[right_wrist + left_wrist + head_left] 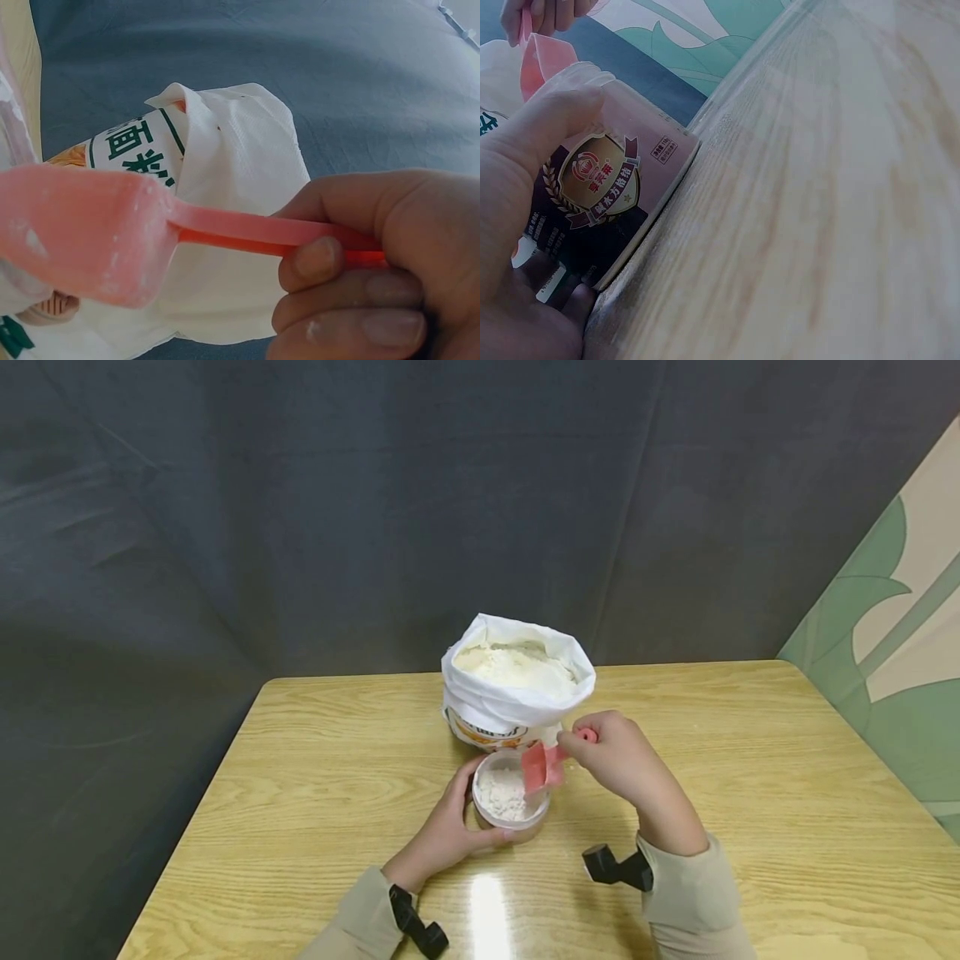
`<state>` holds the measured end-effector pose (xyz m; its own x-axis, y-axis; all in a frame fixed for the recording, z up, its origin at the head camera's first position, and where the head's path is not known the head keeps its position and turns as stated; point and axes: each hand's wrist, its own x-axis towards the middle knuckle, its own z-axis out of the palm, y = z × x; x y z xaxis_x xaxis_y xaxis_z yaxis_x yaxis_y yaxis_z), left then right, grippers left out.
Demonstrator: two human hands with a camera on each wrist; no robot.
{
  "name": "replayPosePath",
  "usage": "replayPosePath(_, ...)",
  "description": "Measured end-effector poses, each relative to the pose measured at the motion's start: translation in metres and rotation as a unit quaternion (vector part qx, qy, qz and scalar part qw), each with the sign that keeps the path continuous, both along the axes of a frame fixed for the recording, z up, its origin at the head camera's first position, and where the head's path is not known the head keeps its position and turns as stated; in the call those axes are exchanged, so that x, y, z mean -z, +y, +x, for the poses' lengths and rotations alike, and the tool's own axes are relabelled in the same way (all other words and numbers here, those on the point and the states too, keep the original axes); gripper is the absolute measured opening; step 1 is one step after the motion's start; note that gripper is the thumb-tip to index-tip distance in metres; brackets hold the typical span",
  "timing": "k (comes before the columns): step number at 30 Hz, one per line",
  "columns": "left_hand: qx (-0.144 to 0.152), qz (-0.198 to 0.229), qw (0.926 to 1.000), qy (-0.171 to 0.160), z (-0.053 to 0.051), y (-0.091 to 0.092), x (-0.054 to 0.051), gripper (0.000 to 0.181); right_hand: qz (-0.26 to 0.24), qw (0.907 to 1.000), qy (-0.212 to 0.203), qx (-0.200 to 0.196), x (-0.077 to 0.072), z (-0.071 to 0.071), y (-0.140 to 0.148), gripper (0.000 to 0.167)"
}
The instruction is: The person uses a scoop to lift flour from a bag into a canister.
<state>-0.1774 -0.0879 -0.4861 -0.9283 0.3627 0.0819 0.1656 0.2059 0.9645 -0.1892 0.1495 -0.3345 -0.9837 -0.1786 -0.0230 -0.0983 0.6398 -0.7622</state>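
Note:
My right hand [618,758] grips the handle of a pink scoop [82,232], whose head tilts down over the rim of a clear plastic jar [480,810]. White powder [501,793] lies inside the jar. Around the jar's side curls my left hand [453,822], its thumb pressed against the wall in the left wrist view. A dark printed label [592,180] covers the jar's side. Just behind stands an open white bag [487,710] with a rolled-down top, full of pale powder. Traces of powder cling to the scoop.
Everything stands on a light wooden table [337,760]. A dark cloth [450,510] hangs behind the table's far edge, close to the bag. To the right is a green and beige leaf-patterned surface [892,652].

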Motion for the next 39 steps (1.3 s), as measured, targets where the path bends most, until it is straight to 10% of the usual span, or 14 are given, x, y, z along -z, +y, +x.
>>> replayPosePath(29, -0.004, -0.007, 0.9999, 0.008, 0.000, -0.001, 0.003, 0.104, -0.194, 0.9804, 0.031, -0.020, -0.015, 0.011, 0.022, 0.039)
replayPosePath(39, 0.004, 0.007, 1.0000, 0.005, 0.000, -0.002, 0.003, 0.104, -0.357, 0.9322, 0.049, 0.035, -0.021, 0.018, 0.028, 0.044)
